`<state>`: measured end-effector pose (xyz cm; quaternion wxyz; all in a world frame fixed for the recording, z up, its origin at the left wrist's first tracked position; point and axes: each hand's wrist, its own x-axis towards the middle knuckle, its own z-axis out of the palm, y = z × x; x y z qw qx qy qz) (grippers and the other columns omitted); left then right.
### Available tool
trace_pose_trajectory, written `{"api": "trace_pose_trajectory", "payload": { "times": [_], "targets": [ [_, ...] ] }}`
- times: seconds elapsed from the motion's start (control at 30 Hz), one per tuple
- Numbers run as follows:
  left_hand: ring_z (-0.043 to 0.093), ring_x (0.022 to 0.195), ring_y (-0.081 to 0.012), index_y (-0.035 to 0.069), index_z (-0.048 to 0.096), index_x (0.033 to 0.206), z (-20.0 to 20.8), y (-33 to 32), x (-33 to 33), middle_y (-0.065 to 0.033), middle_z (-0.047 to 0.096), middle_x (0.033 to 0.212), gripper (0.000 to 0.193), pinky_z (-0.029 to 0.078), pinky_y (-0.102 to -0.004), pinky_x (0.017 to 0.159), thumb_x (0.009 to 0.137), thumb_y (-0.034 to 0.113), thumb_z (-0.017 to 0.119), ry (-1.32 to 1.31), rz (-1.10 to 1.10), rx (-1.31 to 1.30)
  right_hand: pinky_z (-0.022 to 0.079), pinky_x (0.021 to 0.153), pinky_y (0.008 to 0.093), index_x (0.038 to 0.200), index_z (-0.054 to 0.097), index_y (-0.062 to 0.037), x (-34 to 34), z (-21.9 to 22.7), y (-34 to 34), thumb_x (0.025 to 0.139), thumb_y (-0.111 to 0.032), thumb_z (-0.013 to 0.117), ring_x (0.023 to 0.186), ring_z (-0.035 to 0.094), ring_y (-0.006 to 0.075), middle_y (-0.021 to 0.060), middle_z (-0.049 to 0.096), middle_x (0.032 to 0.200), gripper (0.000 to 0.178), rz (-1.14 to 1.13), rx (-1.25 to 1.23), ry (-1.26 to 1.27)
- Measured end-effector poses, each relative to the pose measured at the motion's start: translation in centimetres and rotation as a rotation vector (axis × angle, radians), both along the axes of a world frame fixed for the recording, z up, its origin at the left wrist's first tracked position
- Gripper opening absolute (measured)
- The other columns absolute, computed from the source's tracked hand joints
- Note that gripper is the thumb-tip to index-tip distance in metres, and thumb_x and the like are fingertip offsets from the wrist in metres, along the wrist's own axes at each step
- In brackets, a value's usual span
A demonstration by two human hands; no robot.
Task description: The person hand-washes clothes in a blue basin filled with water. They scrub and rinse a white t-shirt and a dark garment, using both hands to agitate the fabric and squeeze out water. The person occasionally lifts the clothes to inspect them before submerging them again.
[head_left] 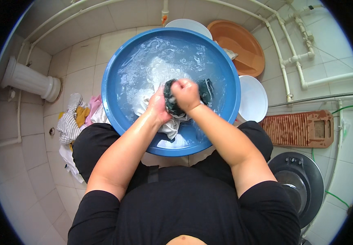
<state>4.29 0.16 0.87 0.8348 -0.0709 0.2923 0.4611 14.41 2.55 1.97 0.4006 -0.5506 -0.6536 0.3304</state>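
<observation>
A big round blue basin [110, 92] in front of me holds sudsy water and wet laundry. Above the water my left hand [159, 107] is closed on a dark green cloth [170, 98], its kind of garment not clear. My right hand [185, 94] is a fist pressed against the same dark cloth, slightly blurred. Another dark green piece of cloth [206, 92] shows just right of the fist, in the water. White cloth [169, 128] lies under and in front of my hands, partly wet and bunched.
Left of the basin lies a pile of clothes [71, 122]. Behind and right stand a brown basin [256, 47] and a white basin [253, 98]. A brown washboard [286, 129] and a dark round basin [317, 183] lie at right. White pipes [282, 61] run along the walls.
</observation>
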Motion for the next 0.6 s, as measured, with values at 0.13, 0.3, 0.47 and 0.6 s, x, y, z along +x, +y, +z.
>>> {"api": "trace_pose_trajectory", "payload": {
  "times": [0.13, 0.3, 0.47, 0.6],
  "targets": [
    [0.056, 0.079, -0.0198, 0.01, 0.056, 0.086, -8.9, -0.2, -0.8, -0.0076, 0.058, 0.084, 0.032, 0.046, -0.0362, 0.071, 0.086, 0.04, 0.044, -0.199, 0.161, 0.287, 0.044, 0.05, 0.038, 0.052, 0.05, -0.0066, -2.4, 2.6, -2.9, 0.066, -0.022, 0.058, 0.055, 0.054, 0.0288, 0.0128, 0.051, 0.057, 0.023, 0.245, 0.373, -0.076],
    [0.055, 0.094, -0.0209, 0.011, 0.056, 0.093, 0.4, -0.6, 0.2, -0.007, 0.057, 0.103, 0.048, 0.045, -0.0409, 0.082, 0.08, 0.056, 0.045, 0.13, 0.086, -0.166, 0.046, 0.053, 0.0398, 0.057, 0.056, -0.0082, -0.8, -0.3, -0.5, 0.066, -0.026, 0.059, 0.059, 0.057, 0.0304, 0.0124, 0.056, 0.062, 0.02, 0.221, 0.358, -0.158],
    [0.061, 0.083, -0.0254, 0.007, 0.06, 0.098, 1.5, -0.9, 0.2, -0.0105, 0.063, 0.094, 0.032, 0.049, -0.0415, 0.079, 0.083, 0.036, 0.057, 0.268, -0.021, 0.111, 0.046, 0.067, 0.04, 0.077, 0.059, -0.004, 7.1, -6.5, 6.9, 0.075, -0.025, 0.059, 0.075, 0.058, 0.0337, 0.0177, 0.06, 0.079, 0.021, -0.277, -0.021, -0.27],
    [0.061, 0.076, -0.0276, 0.004, 0.052, 0.096, -2.2, 1.0, -2.2, -0.0128, 0.06, 0.089, 0.017, 0.051, -0.0433, 0.07, 0.083, 0.015, 0.056, 0.248, 0.247, -0.135, 0.044, 0.078, 0.0352, 0.1, 0.056, -0.0052, 8.8, -9.2, 6.6, 0.079, -0.036, 0.059, 0.089, 0.058, 0.0289, 0.0167, 0.06, 0.097, 0.037, -0.038, -0.205, -0.028]
  ]
}}
